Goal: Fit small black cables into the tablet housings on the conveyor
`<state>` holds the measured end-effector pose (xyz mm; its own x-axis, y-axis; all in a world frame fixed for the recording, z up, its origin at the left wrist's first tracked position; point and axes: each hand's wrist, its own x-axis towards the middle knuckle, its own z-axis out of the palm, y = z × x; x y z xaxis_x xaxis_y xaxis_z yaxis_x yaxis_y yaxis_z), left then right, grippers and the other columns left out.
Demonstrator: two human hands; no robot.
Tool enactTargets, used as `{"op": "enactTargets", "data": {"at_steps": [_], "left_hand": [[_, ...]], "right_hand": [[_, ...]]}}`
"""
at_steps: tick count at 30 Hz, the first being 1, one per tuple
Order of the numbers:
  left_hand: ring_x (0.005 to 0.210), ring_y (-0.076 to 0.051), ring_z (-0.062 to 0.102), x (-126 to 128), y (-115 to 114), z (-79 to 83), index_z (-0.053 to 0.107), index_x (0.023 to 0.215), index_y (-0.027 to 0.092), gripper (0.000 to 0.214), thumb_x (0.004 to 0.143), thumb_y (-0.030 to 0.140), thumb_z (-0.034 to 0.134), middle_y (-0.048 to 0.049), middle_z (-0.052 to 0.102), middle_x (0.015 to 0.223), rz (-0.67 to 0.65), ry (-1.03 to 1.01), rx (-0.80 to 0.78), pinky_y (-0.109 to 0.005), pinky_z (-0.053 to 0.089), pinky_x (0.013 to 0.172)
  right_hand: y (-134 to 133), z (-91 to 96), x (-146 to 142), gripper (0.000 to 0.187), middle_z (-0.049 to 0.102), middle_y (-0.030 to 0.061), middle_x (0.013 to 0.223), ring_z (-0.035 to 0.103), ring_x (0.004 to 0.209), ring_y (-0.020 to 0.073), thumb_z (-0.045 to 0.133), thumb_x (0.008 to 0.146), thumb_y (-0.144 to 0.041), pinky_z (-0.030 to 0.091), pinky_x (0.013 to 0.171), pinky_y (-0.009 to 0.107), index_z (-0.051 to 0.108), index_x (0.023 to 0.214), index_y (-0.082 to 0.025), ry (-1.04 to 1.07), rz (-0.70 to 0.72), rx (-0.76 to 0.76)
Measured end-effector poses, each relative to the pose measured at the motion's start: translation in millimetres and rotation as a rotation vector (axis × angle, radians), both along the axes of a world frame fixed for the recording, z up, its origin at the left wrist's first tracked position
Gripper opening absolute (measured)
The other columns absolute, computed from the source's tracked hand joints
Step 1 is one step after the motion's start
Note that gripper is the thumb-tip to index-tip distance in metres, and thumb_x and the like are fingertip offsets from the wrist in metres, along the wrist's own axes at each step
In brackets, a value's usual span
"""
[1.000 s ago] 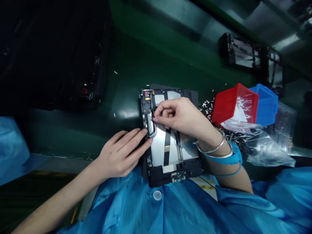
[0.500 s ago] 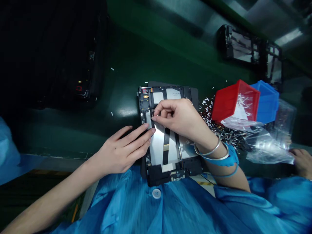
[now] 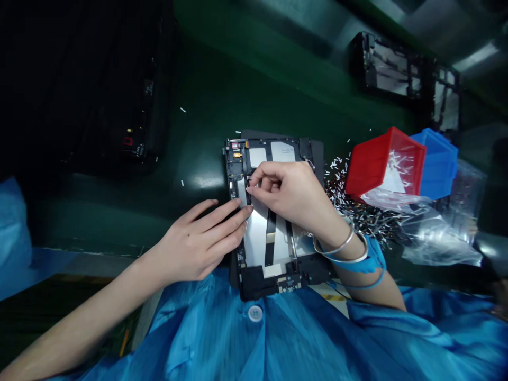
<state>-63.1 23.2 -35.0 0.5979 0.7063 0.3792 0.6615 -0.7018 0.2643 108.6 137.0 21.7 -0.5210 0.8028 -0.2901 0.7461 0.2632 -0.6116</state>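
Observation:
An opened tablet (image 3: pixel 257 259) lies in front of me, with silvery battery panels, black flat cables and a dark frame. My left hand (image 3: pixel 202 238) rests at its left edge, fingers stretched out and the fingertips touching the inside near the frame. Over the upper middle of the tablet is my right hand (image 3: pixel 291 190), thumb and forefinger pinched together at the left side of the battery. Whatever sits in that pinch is too small or hidden to name. The right hand covers part of the panels and cables beneath it.
Right of the tablet stand a red bin (image 3: pixel 369 164) holding white strips and a blue bin (image 3: pixel 438 164). Small loose parts (image 3: pixel 369 217) and a clear plastic bag (image 3: pixel 440 235) lie beside them. More opened tablets (image 3: pixel 391 69) are at the back right; a dark stack (image 3: pixel 135 121) stands left.
Both hands hold nearly the same place on the tablet. Another person's hand at the right edge has drawn back from the plastic bag. The view has shifted slightly.

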Motion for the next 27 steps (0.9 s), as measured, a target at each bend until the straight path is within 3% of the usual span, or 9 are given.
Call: {"op": "enactTargets", "data": {"at_steps": [11, 15, 17, 19, 22, 25, 27], "left_hand": [[0.124, -0.027, 0.052, 3, 8, 3.0, 0.056, 0.122, 0.010, 0.036, 0.088, 0.017, 0.044, -0.0102, 0.061, 0.129, 0.019, -0.006, 0.021, -0.043, 0.041, 0.099], [0.123, -0.030, 0.052, 5, 22, 7.1, 0.054, 0.123, 0.010, 0.036, 0.089, 0.017, 0.046, -0.0119, 0.059, 0.130, 0.081, -0.044, 0.003, -0.045, 0.041, 0.098], [0.124, -0.030, 0.051, 5, 23, 9.7, 0.051, 0.127, 0.012, 0.038, 0.089, 0.016, 0.046, -0.0121, 0.059, 0.130, 0.134, -0.183, -0.085, -0.046, 0.041, 0.099], [0.119, -0.027, 0.054, 5, 14, 11.3, 0.051, 0.127, 0.015, 0.038, 0.090, 0.016, 0.045, -0.0121, 0.060, 0.127, 0.317, -0.404, -0.172, -0.042, 0.046, 0.094], [0.088, -0.018, 0.062, 15, -12, 11.1, 0.058, 0.116, 0.017, 0.027, 0.092, 0.019, 0.045, -0.0086, 0.065, 0.102, 0.575, -0.557, -0.329, -0.029, 0.051, 0.071], [0.068, -0.015, 0.061, 31, -41, 11.5, 0.059, 0.111, 0.016, 0.026, 0.092, 0.030, 0.049, -0.0059, 0.064, 0.085, 0.522, -0.497, -0.494, -0.024, 0.051, 0.057], [0.076, -0.020, 0.066, 39, -53, 14.8, 0.057, 0.120, 0.015, 0.039, 0.088, 0.037, 0.054, -0.0096, 0.067, 0.095, 0.544, -0.504, -0.500, -0.027, 0.056, 0.059]], "right_hand": [[1, 2.4, 1, 0.005, 0.054, -0.0046, 0.056, 0.053, 0.059, 0.0114, 0.063, 0.080, -0.020, 0.033, 0.060, 0.025, 0.061, 0.085, -0.020, 0.020, -0.120, 0.145], [-8, 17.8, 28, 0.010, 0.053, -0.0051, 0.053, 0.049, 0.051, 0.0096, 0.059, 0.085, -0.030, 0.035, 0.055, 0.024, 0.061, 0.080, -0.020, 0.055, -0.209, 0.256], [-19, 22.2, 52, 0.015, 0.055, -0.0041, 0.054, 0.048, 0.049, 0.0097, 0.059, 0.085, -0.033, 0.034, 0.053, 0.024, 0.061, 0.078, -0.020, -0.010, -0.278, 0.348], [-33, 20.3, 77, 0.020, 0.054, -0.0035, 0.051, 0.048, 0.047, 0.0108, 0.058, 0.086, -0.038, 0.032, 0.051, 0.024, 0.062, 0.079, -0.020, -0.150, -0.351, 0.428], [-58, 7.4, 103, 0.032, 0.053, -0.0025, 0.047, 0.046, 0.041, 0.0125, 0.053, 0.087, -0.049, 0.026, 0.046, 0.024, 0.066, 0.083, -0.020, -0.377, -0.389, 0.414], [-80, -4.8, 106, 0.047, 0.055, -0.0004, 0.047, 0.049, 0.041, 0.0151, 0.046, 0.088, -0.057, 0.027, 0.046, 0.025, 0.067, 0.095, -0.016, -0.381, -0.360, 0.315], [-89, -7.1, 99, 0.053, 0.054, 0.0003, 0.047, 0.051, 0.043, 0.0160, 0.045, 0.088, -0.058, 0.029, 0.047, 0.026, 0.068, 0.100, -0.012, -0.311, -0.389, 0.292]]}}
